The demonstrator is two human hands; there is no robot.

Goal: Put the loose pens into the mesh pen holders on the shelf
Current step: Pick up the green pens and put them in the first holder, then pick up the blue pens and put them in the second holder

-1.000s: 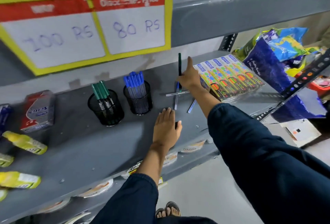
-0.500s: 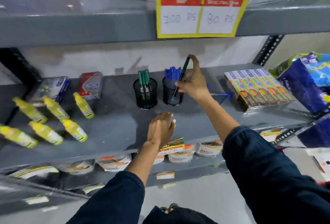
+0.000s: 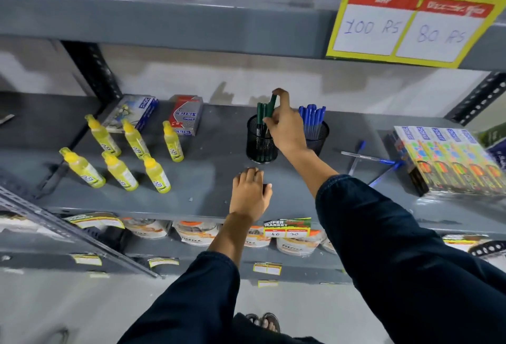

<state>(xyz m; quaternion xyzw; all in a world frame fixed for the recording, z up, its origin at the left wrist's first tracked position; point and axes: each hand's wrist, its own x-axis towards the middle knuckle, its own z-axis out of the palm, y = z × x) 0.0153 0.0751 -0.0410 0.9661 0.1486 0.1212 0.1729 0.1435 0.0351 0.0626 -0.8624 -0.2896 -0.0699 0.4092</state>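
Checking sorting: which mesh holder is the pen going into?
The left holder, with green pens; the right hand lowers a green pen there, not the blue-pen holder.

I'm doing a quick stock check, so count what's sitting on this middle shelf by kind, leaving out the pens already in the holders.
Yellow glue bottles: 6
Mesh pen holders: 2
Loose blue pens: 3
Small boxed packs at the back: 2
Wrapped bundle of colourful boxes: 1
Total: 14
The right hand holds a green pen over the left holder; it is not counted.
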